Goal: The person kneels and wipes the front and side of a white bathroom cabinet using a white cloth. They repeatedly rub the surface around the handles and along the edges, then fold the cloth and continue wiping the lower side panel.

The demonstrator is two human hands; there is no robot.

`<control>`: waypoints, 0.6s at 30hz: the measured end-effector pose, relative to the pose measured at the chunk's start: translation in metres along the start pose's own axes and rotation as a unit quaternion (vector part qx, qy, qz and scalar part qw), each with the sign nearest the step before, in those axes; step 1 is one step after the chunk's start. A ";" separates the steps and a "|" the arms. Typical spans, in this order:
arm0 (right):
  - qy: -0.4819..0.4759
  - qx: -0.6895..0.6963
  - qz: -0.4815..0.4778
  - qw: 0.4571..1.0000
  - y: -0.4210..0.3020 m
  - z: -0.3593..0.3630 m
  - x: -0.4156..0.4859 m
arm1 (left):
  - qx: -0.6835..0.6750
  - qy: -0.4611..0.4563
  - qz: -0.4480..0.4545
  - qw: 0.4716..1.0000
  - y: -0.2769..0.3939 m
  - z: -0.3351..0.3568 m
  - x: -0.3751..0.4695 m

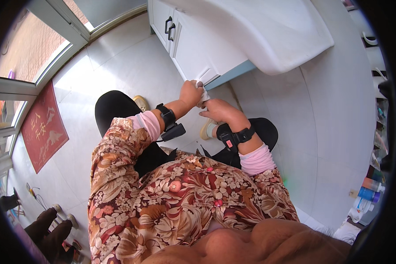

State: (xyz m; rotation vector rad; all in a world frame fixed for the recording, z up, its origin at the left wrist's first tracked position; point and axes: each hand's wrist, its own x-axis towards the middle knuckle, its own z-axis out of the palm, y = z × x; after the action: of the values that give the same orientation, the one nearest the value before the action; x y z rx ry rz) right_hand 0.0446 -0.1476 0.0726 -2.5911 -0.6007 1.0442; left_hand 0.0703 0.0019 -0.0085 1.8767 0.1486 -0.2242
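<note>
My left hand (192, 94) is closed on a white cloth (204, 95) at the lower corner of a white cabinet door (198, 62). My right hand (217, 109) is just below the cloth, its fingers by the cloth's lower end; whether they grip it is unclear. The cabinet has a blue-green bottom edge (232, 75) and black handles (171, 32). A white washbasin (283, 39) juts out above the cabinet. Black straps circle both my forearms, with a small black device on the left one.
Pale floor tiles (112, 62) surround my feet. A red doormat (44, 128) with writing lies by the glazed door frame (39, 87) at left. Another person's legs (49, 227) show at lower left. Bottles (369, 194) and other goods line the right rim.
</note>
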 end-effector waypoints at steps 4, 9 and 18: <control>0.004 0.010 0.005 1.000 0.005 0.004 0.003 | 0.007 0.017 0.057 0.998 0.016 -0.010 -0.011; 0.016 0.007 0.020 1.000 0.009 0.011 0.004 | 0.017 0.060 0.151 0.987 0.035 -0.018 -0.028; 0.008 0.024 0.024 0.999 0.002 0.006 0.003 | 0.053 0.043 0.108 0.992 0.012 -0.010 -0.014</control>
State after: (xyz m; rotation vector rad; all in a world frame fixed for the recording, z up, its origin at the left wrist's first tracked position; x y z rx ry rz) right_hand 0.0430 -0.1477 0.0661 -2.5821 -0.5059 1.0393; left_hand 0.0604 0.0078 0.0086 1.9918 -0.0089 -0.0016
